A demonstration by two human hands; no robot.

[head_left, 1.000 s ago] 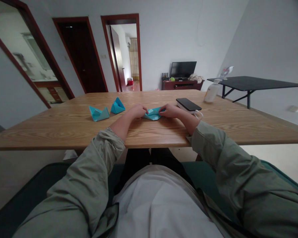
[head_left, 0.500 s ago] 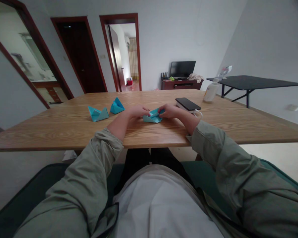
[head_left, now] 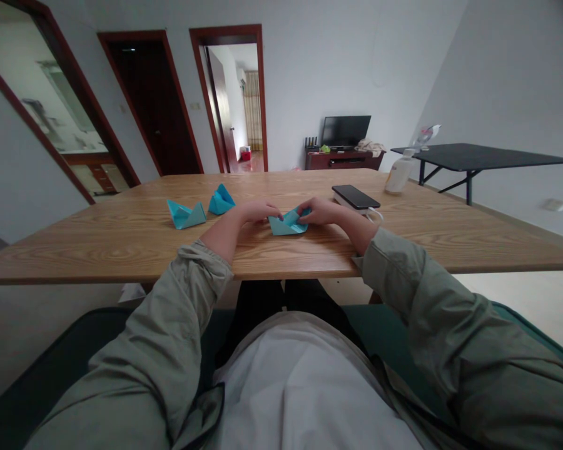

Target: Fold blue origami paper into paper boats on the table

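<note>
A light-blue folded paper boat (head_left: 288,225) rests on the wooden table (head_left: 309,257) between my two hands. My left hand (head_left: 259,211) pinches its left end, fingers bent over the paper edge. At the right end, my right hand (head_left: 313,212) grips the paper between thumb and fingers. Two more folded blue papers stand to the left: a wide boat shape (head_left: 186,216) and, just beyond my left wrist, a pointed darker one (head_left: 221,200).
A black phone (head_left: 355,197) lies on a white box, with a white cable beside it. Behind it to the right stands a white pump bottle (head_left: 399,174). A black folding table (head_left: 478,156) is at the far right.
The paper boat between my hands has opened wider and its front side shows more fully. My hands have shifted only slightly and keep hold of it.
</note>
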